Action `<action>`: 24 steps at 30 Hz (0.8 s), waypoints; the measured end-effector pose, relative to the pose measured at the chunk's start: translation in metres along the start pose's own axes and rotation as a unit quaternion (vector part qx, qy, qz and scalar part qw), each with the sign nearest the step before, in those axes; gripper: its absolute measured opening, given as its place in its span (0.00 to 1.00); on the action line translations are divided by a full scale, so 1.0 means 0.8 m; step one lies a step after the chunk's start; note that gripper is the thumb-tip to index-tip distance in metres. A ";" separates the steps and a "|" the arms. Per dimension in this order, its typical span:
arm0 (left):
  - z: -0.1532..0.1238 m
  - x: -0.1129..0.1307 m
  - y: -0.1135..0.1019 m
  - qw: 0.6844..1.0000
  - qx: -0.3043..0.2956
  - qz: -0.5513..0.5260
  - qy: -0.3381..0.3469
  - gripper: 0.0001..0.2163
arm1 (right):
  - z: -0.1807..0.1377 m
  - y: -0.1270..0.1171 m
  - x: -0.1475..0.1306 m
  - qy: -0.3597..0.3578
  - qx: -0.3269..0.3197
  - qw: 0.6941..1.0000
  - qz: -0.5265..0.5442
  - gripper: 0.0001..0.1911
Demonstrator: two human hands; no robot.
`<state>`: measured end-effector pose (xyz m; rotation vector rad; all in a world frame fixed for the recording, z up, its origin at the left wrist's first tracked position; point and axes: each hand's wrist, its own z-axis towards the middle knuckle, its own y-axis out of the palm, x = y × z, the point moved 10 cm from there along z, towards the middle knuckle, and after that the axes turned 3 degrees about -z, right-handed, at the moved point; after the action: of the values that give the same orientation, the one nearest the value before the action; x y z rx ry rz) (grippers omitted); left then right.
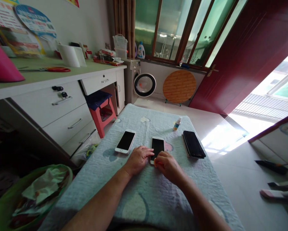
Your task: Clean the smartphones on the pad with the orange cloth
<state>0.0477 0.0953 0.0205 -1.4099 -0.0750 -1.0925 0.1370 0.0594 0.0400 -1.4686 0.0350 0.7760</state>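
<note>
A white-framed smartphone point(158, 145) with a dark screen lies flat on the quilted cover, between my hands. My left hand point(139, 159) comes in from its left side, with outstretched fingers resting on the edge and screen. Pinched in my right hand point(167, 163) is a small orange piece point(156, 162), held against the phone's lower end; most of it is hidden by the fingers. Left of my hands lies a second white smartphone point(126, 141). A stack of dark phones point(193, 144) is to the right, and a small spray bottle point(176, 124) stands behind.
The pale blue quilted cover point(134, 186) drapes the table. A desk with drawers point(62, 106) runs along the left, with a pink stool point(102, 115) beneath. A green-rimmed bin point(67, 170) holds rubbish at lower left. Beyond are an open washing machine point(134, 69) and a red door point(230, 54).
</note>
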 end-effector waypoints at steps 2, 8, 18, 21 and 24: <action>0.000 0.000 -0.001 1.000 -0.005 0.001 -0.004 0.15 | 0.001 0.007 -0.011 -0.022 0.007 1.000 -0.012 0.09; 0.000 0.001 -0.002 1.000 -0.009 -0.015 0.004 0.12 | -0.001 0.008 -0.032 -0.054 0.040 0.997 -0.025 0.08; -0.002 -0.004 0.005 1.000 -0.004 0.002 0.020 0.12 | -0.017 -0.010 0.010 0.016 0.022 0.999 -0.026 0.10; -0.002 -0.003 0.007 1.000 -0.010 0.006 0.021 0.12 | -0.020 -0.020 0.011 0.023 0.035 0.999 -0.026 0.11; -0.002 -0.002 0.006 1.000 -0.011 0.007 0.021 0.12 | -0.019 -0.017 -0.003 0.001 0.042 0.998 -0.037 0.09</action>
<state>0.0491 0.0939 0.0153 -1.4046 -0.0227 -1.1145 0.1484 0.0460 0.0502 -1.3824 0.0142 0.7044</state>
